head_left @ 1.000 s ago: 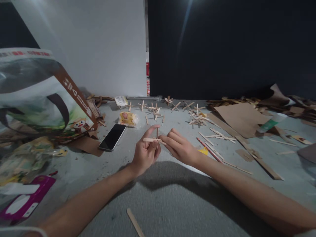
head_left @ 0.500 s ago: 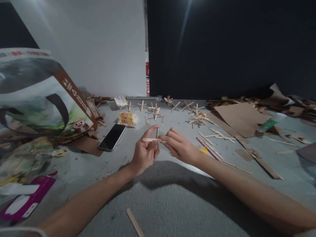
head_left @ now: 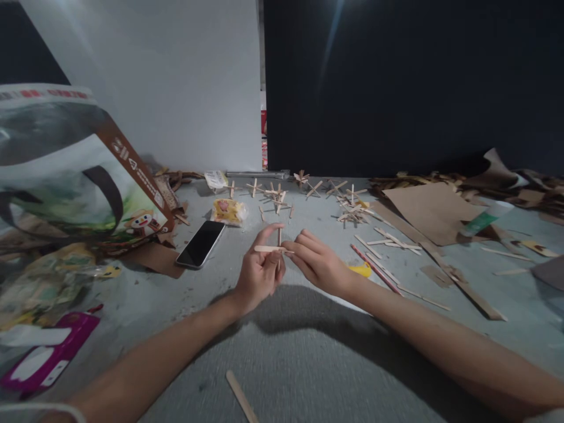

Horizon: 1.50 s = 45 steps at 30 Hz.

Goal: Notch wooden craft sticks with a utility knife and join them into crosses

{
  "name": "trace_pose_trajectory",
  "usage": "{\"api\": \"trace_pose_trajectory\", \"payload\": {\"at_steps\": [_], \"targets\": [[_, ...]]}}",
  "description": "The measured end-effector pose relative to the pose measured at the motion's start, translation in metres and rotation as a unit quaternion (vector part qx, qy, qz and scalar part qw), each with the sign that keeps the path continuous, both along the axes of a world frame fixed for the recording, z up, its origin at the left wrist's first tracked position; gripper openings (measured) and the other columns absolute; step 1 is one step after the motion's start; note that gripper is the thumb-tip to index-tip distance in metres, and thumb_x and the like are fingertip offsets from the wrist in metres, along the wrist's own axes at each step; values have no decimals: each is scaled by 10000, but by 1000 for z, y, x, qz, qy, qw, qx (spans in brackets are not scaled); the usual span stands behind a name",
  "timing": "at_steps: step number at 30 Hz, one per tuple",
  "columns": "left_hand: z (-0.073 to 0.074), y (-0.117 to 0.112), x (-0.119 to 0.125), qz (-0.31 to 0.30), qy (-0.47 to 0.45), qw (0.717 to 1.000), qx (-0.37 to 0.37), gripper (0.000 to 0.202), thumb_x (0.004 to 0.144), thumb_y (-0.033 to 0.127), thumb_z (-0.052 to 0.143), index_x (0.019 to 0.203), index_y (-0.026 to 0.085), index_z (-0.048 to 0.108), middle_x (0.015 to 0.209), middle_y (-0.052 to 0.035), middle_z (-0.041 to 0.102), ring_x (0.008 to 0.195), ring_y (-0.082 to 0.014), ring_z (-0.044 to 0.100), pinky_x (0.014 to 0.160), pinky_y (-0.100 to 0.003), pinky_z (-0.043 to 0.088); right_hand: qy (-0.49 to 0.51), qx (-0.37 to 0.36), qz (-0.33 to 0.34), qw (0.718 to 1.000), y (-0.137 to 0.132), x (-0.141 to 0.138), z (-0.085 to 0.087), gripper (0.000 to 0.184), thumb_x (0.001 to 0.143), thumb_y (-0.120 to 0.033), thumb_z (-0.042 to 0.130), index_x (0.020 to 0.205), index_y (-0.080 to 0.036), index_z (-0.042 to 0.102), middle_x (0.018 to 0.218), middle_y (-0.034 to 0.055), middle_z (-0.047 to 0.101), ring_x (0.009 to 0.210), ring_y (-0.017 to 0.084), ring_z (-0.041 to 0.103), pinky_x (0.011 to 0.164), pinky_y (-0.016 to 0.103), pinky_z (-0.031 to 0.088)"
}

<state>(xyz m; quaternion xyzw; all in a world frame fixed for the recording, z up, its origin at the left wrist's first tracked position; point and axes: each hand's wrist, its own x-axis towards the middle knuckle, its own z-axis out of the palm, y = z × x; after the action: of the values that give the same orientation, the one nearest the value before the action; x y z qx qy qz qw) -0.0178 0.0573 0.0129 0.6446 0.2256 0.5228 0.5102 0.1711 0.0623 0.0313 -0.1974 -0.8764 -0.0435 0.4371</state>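
Observation:
Between my two hands are crossed wooden craft sticks, one lying level and another standing upright. My left hand is closed on them, its thumb under the level stick and its index finger at the top of the upright one. The fingers of my right hand pinch the right end, close to where the sticks cross; the fingertips partly hide that joint. A single loose craft stick lies on the table nearest me.
Crossed-stick pieces stand at the back, with loose sticks to the right. A phone, a wrapped snack and a large bag are on the left. Cardboard, a glue tube and a yellow object lie right.
Both hands keep nearly the same hold on the crossed sticks. The right hand has shifted slightly, and more of the yellow object beside it shows.

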Motion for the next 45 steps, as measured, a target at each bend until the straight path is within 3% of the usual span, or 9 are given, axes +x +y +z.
{"api": "trace_pose_trajectory", "payload": {"at_steps": [4,11,18,22,26,31,39,45], "targets": [[-2,2,-1,1,5,1000,1,631,1086,570,575,1577,182,507,482,122,505,285,-54,340,319,-128,304,-40,3,-4,999,1,4,2,249,1173,-215,410,1287,-162,624,882,68,605,844,236,543,752,354,523],[-1,2,-2,-16,2,999,-28,656,1086,541,595,1619,189,446,520,102,561,297,-56,365,311,-135,276,-9,-66,1,998,3,1,-2,303,1183,-245,381,1287,-166,653,900,80,608,877,240,558,755,358,534],[4,2,0,-26,-7,999,-25,719,1080,541,609,1670,205,373,556,98,571,324,-57,366,326,-147,289,0,-55,-13,998,3,0,-2,268,1173,-232,407,1274,-182,651,922,86,634,895,241,592,793,361,552],[6,1,-2,-48,1,999,-13,720,1080,504,629,1674,205,352,587,91,596,331,-60,415,325,-149,301,28,-59,-19,998,2,1,-5,257,1157,-223,452,1380,-184,574,963,93,670,890,233,628,795,357,574],[9,-2,-2,-51,11,999,9,594,1100,441,611,1608,188,437,605,75,614,336,-64,454,327,-152,325,31,-54,-4,998,2,4,-5,344,1151,-227,466,1491,-200,508,973,84,696,848,221,651,788,356,587],[13,-5,-1,-62,2,998,13,504,1111,412,591,1567,230,476,606,79,602,347,-61,441,342,-152,314,59,-59,27,996,0,7,0,262,1139,-199,492,1388,-217,572,925,50,690,785,191,632,766,330,568],[13,-5,2,-89,-35,995,-10,674,1087,472,624,1661,212,384,576,90,506,423,-82,360,405,-176,277,97,-62,46,992,1,4,-1,140,1135,-192,512,1179,-217,642,847,29,613,769,193,605,688,315,515],[7,-1,3,-76,-25,997,-2,726,1086,519,609,1678,184,357,567,98,474,454,-91,343,456,-203,296,112,-110,68,985,1,3,0,111,1126,-199,563,1121,-202,674,835,17,604,746,166,592,671,290,482]]}}
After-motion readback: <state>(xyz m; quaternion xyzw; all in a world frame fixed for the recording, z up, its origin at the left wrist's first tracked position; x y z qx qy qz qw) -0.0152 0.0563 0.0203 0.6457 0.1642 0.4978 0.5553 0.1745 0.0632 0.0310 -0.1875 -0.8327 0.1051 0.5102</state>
